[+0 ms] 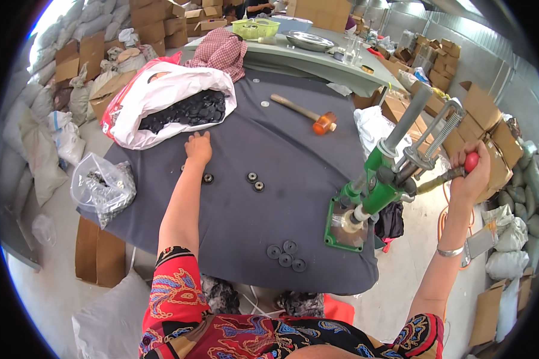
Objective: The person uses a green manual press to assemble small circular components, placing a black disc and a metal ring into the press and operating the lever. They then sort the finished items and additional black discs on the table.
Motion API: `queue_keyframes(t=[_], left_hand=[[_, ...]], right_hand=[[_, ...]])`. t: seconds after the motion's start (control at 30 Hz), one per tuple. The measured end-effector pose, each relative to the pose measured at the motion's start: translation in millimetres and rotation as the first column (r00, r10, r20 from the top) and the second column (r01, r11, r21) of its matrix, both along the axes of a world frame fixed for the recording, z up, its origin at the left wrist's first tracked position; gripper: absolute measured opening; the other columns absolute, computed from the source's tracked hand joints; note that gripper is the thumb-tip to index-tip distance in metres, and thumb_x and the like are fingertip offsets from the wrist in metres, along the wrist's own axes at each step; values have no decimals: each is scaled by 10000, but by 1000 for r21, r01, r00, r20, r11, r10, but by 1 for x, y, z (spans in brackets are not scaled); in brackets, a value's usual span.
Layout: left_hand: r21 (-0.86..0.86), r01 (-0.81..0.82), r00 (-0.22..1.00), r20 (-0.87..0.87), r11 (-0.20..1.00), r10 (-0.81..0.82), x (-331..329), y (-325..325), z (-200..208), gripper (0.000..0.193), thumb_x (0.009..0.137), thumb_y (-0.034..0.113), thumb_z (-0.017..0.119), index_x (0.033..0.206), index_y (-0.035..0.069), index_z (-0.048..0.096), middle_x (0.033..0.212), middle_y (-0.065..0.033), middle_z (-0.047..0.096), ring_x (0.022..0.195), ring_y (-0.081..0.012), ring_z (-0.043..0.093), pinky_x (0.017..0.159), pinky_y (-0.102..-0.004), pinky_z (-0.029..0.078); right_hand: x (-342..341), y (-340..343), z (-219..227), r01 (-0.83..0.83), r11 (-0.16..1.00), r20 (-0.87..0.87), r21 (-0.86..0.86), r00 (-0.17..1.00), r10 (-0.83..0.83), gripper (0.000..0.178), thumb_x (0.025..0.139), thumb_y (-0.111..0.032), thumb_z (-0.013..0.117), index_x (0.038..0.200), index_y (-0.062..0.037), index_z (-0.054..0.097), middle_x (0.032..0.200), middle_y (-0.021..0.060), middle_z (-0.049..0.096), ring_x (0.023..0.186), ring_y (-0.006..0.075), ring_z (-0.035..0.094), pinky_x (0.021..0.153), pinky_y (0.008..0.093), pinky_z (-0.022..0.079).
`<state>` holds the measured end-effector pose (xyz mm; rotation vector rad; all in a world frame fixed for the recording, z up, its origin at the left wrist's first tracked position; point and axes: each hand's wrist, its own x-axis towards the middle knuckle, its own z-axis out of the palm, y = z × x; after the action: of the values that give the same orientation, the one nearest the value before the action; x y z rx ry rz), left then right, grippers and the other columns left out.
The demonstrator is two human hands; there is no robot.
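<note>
My left hand [199,148] reaches over the dark table cloth, fingers stretched out, just short of a white and red sack [129,113] full of small black round parts [199,109]. Beside that wrist lie a small black wheel [208,178] with a metal centre and another one partly hidden by the forearm. Two more such wheels [255,182] rest mid-table. At the right, my right hand [470,170] is wrapped round the red-knobbed lever [440,179] of a green hand press [371,188]. Several flat black discs [285,259] lie left of the press base.
A mallet [308,113] with an orange head lies on the cloth's far side. A clear plastic bag [105,188] of small parts sits at the left edge. Behind, another table [269,51] holds a green basket [254,28] and a metal tray [310,40]. Cartons and sacks surround the tables.
</note>
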<state>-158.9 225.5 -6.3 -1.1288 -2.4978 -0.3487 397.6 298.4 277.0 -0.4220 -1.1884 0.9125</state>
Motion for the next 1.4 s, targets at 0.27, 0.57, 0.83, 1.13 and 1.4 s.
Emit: queue_keyframes(t=[0.27, 0.57, 0.83, 1.13, 1.4], left_hand=[[-343, 160, 981, -48, 926, -187, 20, 9, 29, 174, 792, 109, 618, 957, 109, 676, 931, -106, 703, 923, -304, 664, 760, -386, 540], [-29, 399, 900, -177, 916, -398, 108, -56, 33, 184, 740, 180, 702, 870, 66, 638, 799, -109, 635, 810, -300, 616, 704, -408, 511], [-200, 417, 905, 0, 887, -426, 190, -136, 25, 276, 836, 191, 635, 1069, 44, 648, 964, -118, 613, 979, -284, 564, 804, -428, 467], [-85, 464, 885, -8, 882, -466, 189, -136, 10, 294, 787, 116, 651, 1073, 50, 669, 932, -125, 634, 902, -299, 589, 772, -427, 481], [458, 483, 845, -21, 746, -534, 206, -68, 5, 263, 792, 105, 650, 1046, 52, 695, 880, -140, 632, 823, -328, 597, 739, -417, 505]], right_hand=[[7, 3, -3, 0, 1000, -2, 6, 1000, 0, 288, 947, -236, 464, 756, -21, 486, 587, 66, 403, 529, 179, 409, 503, 292, 354], [4, 13, -5, 10, 999, 29, 31, 1000, -11, 311, 934, -247, 488, 759, 7, 532, 572, 96, 467, 520, 201, 466, 493, 316, 379], [2, 17, -3, 1, 1000, -21, 6, 1000, -1, 297, 909, -221, 520, 750, 27, 544, 580, 113, 485, 508, 210, 481, 492, 331, 379], [2, 20, -2, 24, 999, 19, 31, 1000, -25, 293, 887, -201, 525, 733, 46, 557, 570, 121, 514, 510, 215, 504, 499, 325, 395], [2, 19, -2, 15, 1000, -7, 9, 1000, -15, 290, 886, -198, 518, 734, 45, 557, 563, 130, 506, 509, 229, 498, 501, 338, 389]])
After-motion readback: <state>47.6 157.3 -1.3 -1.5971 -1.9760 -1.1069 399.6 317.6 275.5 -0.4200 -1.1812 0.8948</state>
